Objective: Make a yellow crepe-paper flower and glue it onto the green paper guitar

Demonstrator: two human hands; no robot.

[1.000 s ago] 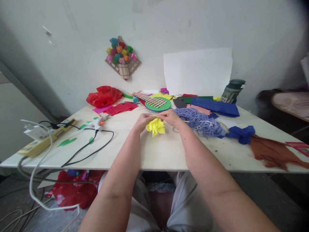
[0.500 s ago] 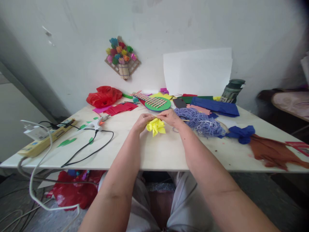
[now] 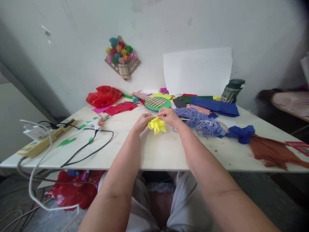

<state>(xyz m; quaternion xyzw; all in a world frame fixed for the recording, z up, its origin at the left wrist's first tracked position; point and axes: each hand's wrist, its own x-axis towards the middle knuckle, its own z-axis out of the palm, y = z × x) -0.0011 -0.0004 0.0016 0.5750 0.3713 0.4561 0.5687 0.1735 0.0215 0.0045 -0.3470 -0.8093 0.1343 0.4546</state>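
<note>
Pinching yellow flower [image 3: 157, 125] well inside table [image 3: 156, 154]

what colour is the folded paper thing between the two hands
Bright yellow. The paper flower shows clearest in the head view, the only one here.

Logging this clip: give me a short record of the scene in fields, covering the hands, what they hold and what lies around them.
Setting: white table against a wall
Left hand: pinches the yellow paper flower
Right hand: grips a thin stick at the flower
Right of hands: purple rubber bands, blue paper
Left of hands: glue gun, power strip, red bag
Behind hands: green disc, phone
</note>
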